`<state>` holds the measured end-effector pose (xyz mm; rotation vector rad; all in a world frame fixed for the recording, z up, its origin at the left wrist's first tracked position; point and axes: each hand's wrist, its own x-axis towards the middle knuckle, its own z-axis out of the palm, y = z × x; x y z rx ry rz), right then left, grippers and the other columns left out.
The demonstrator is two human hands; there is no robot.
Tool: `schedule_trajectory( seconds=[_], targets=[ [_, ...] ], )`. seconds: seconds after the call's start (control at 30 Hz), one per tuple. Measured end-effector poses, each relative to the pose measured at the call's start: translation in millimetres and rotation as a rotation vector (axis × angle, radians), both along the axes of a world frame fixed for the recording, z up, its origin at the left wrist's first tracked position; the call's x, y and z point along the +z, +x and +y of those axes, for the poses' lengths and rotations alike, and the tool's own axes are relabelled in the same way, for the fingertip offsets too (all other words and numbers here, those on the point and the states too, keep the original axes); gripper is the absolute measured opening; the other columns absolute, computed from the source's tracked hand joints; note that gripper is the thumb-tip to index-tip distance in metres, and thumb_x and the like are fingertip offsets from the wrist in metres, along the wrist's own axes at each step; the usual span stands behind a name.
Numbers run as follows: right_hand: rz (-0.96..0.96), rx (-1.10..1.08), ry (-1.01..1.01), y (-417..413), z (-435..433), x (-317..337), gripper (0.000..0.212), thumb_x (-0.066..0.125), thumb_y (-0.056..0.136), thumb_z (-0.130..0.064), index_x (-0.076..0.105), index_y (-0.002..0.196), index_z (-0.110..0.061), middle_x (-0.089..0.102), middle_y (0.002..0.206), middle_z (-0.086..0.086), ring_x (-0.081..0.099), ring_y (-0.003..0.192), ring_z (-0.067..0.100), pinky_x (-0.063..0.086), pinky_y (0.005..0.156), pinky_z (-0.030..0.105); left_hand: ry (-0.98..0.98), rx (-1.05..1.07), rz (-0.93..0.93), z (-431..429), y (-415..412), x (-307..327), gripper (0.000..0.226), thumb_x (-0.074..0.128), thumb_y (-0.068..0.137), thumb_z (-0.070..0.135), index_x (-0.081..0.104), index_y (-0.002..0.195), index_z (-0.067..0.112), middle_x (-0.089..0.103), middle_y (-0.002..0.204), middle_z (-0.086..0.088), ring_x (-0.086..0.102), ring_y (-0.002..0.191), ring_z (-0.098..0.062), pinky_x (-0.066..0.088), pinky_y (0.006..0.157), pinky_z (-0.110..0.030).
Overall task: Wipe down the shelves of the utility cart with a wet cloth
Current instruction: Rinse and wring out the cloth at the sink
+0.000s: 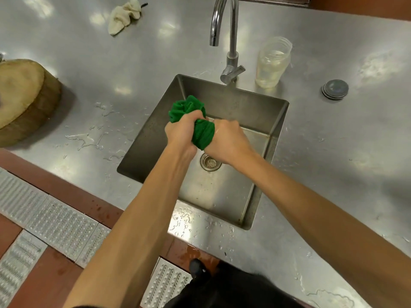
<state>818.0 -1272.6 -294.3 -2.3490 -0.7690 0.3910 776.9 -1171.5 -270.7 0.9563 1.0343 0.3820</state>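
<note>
A green cloth (201, 132) is bunched and twisted between both my hands above the steel sink (224, 192). My left hand (181, 133) grips its upper part, with a ruffled end sticking out beyond my fingers. My right hand (226, 140) grips the lower part, fist closed round it. Both hands hover over the basin, just above the drain (210, 162). The utility cart is not in view.
A curved tap (224, 30) stands behind the sink, with no water running. A clear plastic jar (273, 63) sits to its right, a round metal cap (335, 89) farther right. A wooden block (24, 98) lies left, a beige rag (125, 15) at the back. The counter is splashed.
</note>
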Motion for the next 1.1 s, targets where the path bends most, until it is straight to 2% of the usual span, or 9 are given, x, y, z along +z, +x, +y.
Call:
schedule_trajectory(
  seconds=[0.07, 0.17, 0.3, 0.4, 0.5, 0.6, 0.77, 0.93, 1.1],
  targets=[
    [0.105, 0.027, 0.106, 1.7, 1.5, -2.7, 0.024, 0.060, 0.074, -0.044, 0.048, 0.061, -0.028, 0.057, 0.060, -0.009, 0.056, 0.057, 0.007, 0.033, 0.047, 0.018, 0.073, -0.035, -0.023, 2.2, 2.2, 3.0, 0.033, 0.068, 0.066, -0.013, 0.066, 0.098, -0.009, 0.069, 0.083, -0.021, 0.069, 0.070, -0.029, 0.060, 0.067, -0.043],
    [0.288, 0.114, 0.205, 3.4, -1.8, -3.6, 0.031, 0.072, 0.066, -0.014, 0.045, 0.051, -0.020, 0.049, 0.050, -0.011, 0.042, 0.044, 0.002, 0.030, 0.049, 0.016, 0.184, -0.110, -0.038, 4.4, 0.7, 6.2, 0.036, 0.068, 0.060, -0.011, 0.064, 0.096, -0.013, 0.066, 0.080, -0.024, 0.070, 0.069, -0.033, 0.060, 0.067, -0.050],
    [0.727, 0.099, 0.287, -7.2, -15.2, -7.7, 0.021, 0.065, 0.062, 0.012, 0.052, 0.061, -0.005, 0.043, 0.053, 0.001, 0.036, 0.046, 0.010, 0.026, 0.041, 0.023, 0.318, -0.262, 0.028, -2.6, -11.8, 3.5, 0.021, 0.063, 0.072, -0.018, 0.064, 0.086, -0.004, 0.062, 0.072, -0.022, 0.068, 0.056, -0.025, 0.056, 0.055, -0.034],
    [1.009, 0.060, 0.339, -12.9, -20.7, -15.4, 0.036, 0.059, 0.062, 0.017, 0.040, 0.057, -0.013, 0.036, 0.054, 0.002, 0.030, 0.044, 0.013, 0.017, 0.042, 0.022, 0.321, -0.339, -0.008, -1.4, -11.4, -0.9, 0.017, 0.060, 0.073, -0.020, 0.064, 0.088, -0.013, 0.060, 0.075, -0.025, 0.066, 0.061, -0.032, 0.058, 0.059, -0.039],
    [1.231, 0.133, 0.371, -11.8, -24.7, -24.4, 0.034, 0.059, 0.060, 0.013, 0.038, 0.066, -0.013, 0.032, 0.061, 0.005, 0.024, 0.045, 0.013, 0.017, 0.039, 0.017, 0.316, -0.425, -0.029, -1.3, -8.6, -1.6, 0.022, 0.061, 0.071, -0.017, 0.057, 0.092, -0.024, 0.057, 0.079, -0.027, 0.062, 0.067, -0.037, 0.057, 0.062, -0.045],
    [1.359, 0.186, 0.406, -9.6, -28.3, -28.9, 0.030, 0.056, 0.060, 0.012, 0.046, 0.079, -0.009, 0.031, 0.064, 0.006, 0.023, 0.041, 0.011, 0.018, 0.035, 0.015, 0.263, -0.495, -0.080, -2.6, -5.9, 3.4, 0.017, 0.058, 0.072, -0.020, 0.062, 0.087, -0.014, 0.057, 0.081, -0.026, 0.063, 0.066, -0.037, 0.060, 0.064, -0.047],
    [1.563, 0.391, 0.400, -5.0, -33.5, -25.5, 0.031, 0.048, 0.067, 0.012, 0.055, 0.065, -0.018, 0.037, 0.057, -0.003, 0.023, 0.038, 0.003, 0.011, 0.033, 0.017, 0.138, -0.634, -0.192, 1.2, -6.6, 5.0, 0.020, 0.055, 0.062, -0.012, 0.061, 0.078, -0.003, 0.065, 0.066, -0.016, 0.067, 0.058, -0.028, 0.057, 0.080, -0.056],
    [1.606, 0.464, 0.427, -6.8, -28.6, -22.4, 0.026, 0.058, 0.064, 0.005, 0.041, 0.074, -0.013, 0.036, 0.058, -0.003, 0.016, 0.043, 0.007, 0.015, 0.032, 0.014, 0.086, -0.709, -0.273, 7.9, -7.2, 5.2, 0.021, 0.050, 0.062, -0.011, 0.062, 0.072, 0.003, 0.062, 0.060, -0.015, 0.063, 0.058, -0.025, 0.058, 0.081, -0.049],
    [1.310, 0.245, 0.392, -17.1, -23.6, -27.8, 0.025, 0.069, 0.078, 0.004, 0.050, 0.080, -0.011, 0.044, 0.068, 0.002, 0.040, 0.053, 0.009, 0.027, 0.038, 0.018, 0.106, -0.617, -0.098, 16.1, -7.2, -6.5, 0.023, 0.056, 0.068, -0.016, 0.064, 0.085, -0.003, 0.064, 0.067, -0.017, 0.067, 0.061, -0.026, 0.061, 0.071, -0.041]
  ],
)
